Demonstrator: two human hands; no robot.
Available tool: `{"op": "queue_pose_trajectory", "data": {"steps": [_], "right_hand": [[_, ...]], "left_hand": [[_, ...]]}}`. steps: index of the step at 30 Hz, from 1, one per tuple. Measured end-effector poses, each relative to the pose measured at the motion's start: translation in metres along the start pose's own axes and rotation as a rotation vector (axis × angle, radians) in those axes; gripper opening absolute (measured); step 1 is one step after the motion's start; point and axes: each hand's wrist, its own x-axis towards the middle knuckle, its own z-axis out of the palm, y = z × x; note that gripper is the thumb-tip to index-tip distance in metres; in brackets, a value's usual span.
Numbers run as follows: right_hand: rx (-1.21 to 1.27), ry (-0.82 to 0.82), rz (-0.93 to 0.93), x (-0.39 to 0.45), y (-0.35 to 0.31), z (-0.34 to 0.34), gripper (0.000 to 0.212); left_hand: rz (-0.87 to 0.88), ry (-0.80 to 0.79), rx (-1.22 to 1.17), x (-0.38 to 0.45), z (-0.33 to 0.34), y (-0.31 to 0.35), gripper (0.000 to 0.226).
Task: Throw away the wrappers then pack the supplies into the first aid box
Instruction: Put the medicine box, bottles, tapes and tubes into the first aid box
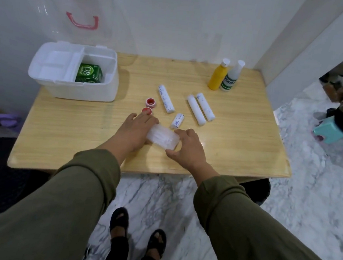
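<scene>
Fingers of my left hand lie nearly straight over one end of a clear, crinkled plastic packet, while my right hand curls round the other end, thumb on the near side. Both hold it low over the pale wooden table, near the front edge.

I take the open white plastic first aid box at the table's back left corner as my landmark. Inside it I count one green cardboard carton beside a white inner tray. Just right of the box's front corner sit two small red-and-white tape rolls. Further right lie four white paper-wrapped cylindrical bandage rolls: three long, one short. Far to the box's right, at the back right, stand two bottles: one yellow plastic bottle and one clear bottle with a green label, touching each other. Both are white-capped.
</scene>
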Motion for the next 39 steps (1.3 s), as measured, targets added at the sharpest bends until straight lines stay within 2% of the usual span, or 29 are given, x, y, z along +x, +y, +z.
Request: {"op": "queue_pose_trajectory", "data": {"steps": [9, 18, 31, 36, 39], "right_hand": [[0.248, -0.069, 0.017, 0.000, -0.014, -0.032, 0.062], [0.378, -0.048, -0.030, 0.022, -0.077, -0.051, 0.071], [0.335, -0.016, -0.107, 0.078, -0.199, -0.047, 0.069], [0.270, -0.023, -0.086, 0.096, -0.214, -0.036, 0.068], [0.234, -0.017, -0.076, 0.104, -0.217, -0.032, 0.067]], "left_hand": [[-0.067, 0.116, -0.167, -0.019, -0.021, 0.008, 0.065], [-0.157, 0.227, -0.252, -0.034, -0.074, -0.025, 0.067], [-0.203, 0.309, -0.276, -0.038, -0.139, -0.142, 0.069], [-0.267, 0.305, -0.302, -0.038, -0.135, -0.184, 0.083], [-0.342, 0.244, -0.284, -0.038, -0.129, -0.203, 0.094]]}}
